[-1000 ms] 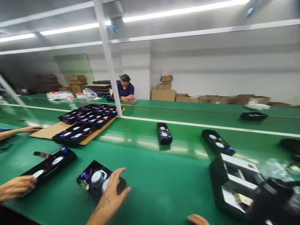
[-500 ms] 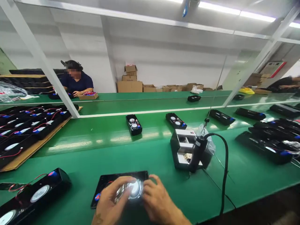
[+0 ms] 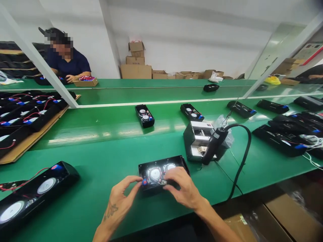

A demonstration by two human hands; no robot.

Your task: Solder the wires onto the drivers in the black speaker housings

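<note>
A black open speaker housing (image 3: 161,170) with two shiny round drivers lies on the green bench close in front of me. My left hand (image 3: 122,196) pinches its left near corner, fingertips by a blue part. On the right side of the housing, my right hand (image 3: 183,190) rests over the near edge, touching small parts inside. Both hands hold the housing.
An electric screwdriver (image 3: 214,144) on a black cable leans against a small box (image 3: 199,139) just right. Another long speaker housing (image 3: 32,191) lies at left. More housings sit on cardboard (image 3: 27,141) and on the conveyor (image 3: 161,111). A co-worker (image 3: 64,58) sits across.
The view swung right and down. The housing moved from my left to straight in front of me, and both hands now hold it instead of the left one alone.
</note>
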